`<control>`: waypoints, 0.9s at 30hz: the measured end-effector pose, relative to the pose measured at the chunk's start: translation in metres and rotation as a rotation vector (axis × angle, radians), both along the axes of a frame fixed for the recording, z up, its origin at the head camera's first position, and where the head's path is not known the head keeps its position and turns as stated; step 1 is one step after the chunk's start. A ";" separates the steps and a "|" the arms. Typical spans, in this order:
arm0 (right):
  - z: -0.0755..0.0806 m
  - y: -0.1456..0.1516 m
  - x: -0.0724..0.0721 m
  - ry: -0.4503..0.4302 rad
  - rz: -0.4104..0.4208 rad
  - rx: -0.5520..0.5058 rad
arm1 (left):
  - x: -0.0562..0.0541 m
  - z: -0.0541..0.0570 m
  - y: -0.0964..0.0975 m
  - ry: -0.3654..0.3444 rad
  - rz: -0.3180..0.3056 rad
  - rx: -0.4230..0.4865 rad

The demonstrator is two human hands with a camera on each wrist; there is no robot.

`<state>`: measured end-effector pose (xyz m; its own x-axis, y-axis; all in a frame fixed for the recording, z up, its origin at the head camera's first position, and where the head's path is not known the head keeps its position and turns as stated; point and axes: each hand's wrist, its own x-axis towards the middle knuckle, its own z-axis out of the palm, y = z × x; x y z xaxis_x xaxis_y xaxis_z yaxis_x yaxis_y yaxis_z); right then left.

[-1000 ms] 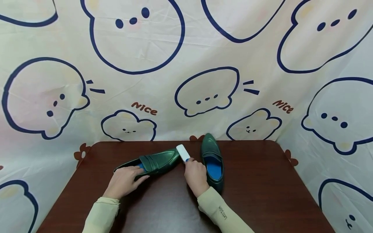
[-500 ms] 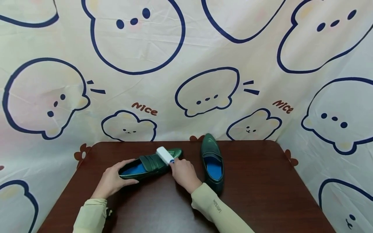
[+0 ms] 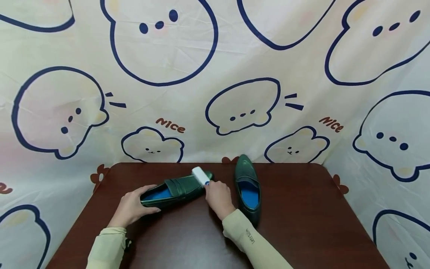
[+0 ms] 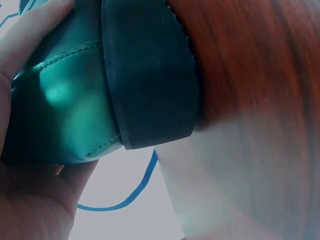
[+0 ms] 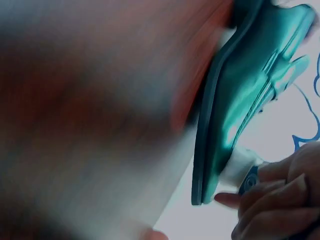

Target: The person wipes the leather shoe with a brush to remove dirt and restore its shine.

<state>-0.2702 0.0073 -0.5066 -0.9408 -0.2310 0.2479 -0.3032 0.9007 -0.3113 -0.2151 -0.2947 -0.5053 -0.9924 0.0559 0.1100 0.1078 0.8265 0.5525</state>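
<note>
A green shoe (image 3: pixel 183 189) is near the worktop's (image 3: pixel 302 216) far edge, left of that edge's middle. Its heel points toward the left edge and its toe slants toward the far edge. A blue insole (image 3: pixel 159 195) shows in its opening. The left hand (image 3: pixel 131 207) grasps the heel end, with the thumb along the side facing the near edge and the fingers on the opposite side; the left wrist view shows the heel held between them. Whether the sole lies fully flat is hard to tell.

The right hand (image 3: pixel 219 198) pinches a white block (image 3: pixel 200 175) by its blue end. The block lies slantwise across the upper near the toe; the right wrist view, blurred there, shows it against the shoe.

Just beside the right hand, toward the worktop's right edge, is the second shoe (image 3: pixel 245 170), also green with a blue insole. It is upright, its toe at the far edge and its heel toward the near edge. Both arms wear pale sleeves (image 3: pixel 107 246). Behind the far edge hangs a pale cloth (image 3: pixel 188 101) printed with dark blue animal outlines.
</note>
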 end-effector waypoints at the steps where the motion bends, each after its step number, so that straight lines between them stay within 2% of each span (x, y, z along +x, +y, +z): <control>1: 0.000 0.002 -0.001 0.025 -0.035 0.013 | -0.001 0.000 0.001 0.000 -0.003 -0.001; 5: 0.000 0.004 -0.002 0.099 -0.125 0.076 | -0.002 -0.001 0.002 -0.005 -0.001 0.003; 10: 0.001 -0.001 -0.001 0.166 -0.114 0.149 | -0.002 0.001 0.000 0.000 0.008 -0.001; 13: 0.002 -0.005 0.002 0.133 -0.012 0.098 | -0.001 0.000 -0.001 -0.001 0.012 -0.003; 17: 0.001 -0.009 0.007 -0.010 0.171 -0.037 | -0.001 -0.003 0.001 -0.009 0.012 0.005; 20: -0.002 -0.010 0.008 -0.066 0.222 -0.065 | -0.001 -0.004 0.003 -0.016 0.012 0.007; 23: -0.005 -0.008 0.005 -0.058 0.200 -0.035 | 0.000 -0.003 0.003 -0.005 0.008 -0.007; 27: -0.007 0.002 -0.002 0.021 0.095 0.058 | 0.002 -0.001 0.002 0.018 0.001 -0.026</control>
<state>-0.2722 0.0088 -0.5141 -0.9090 -0.3331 0.2507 -0.3935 0.8841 -0.2519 -0.2131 -0.2925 -0.5061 -0.9903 0.0585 0.1261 0.1169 0.8409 0.5285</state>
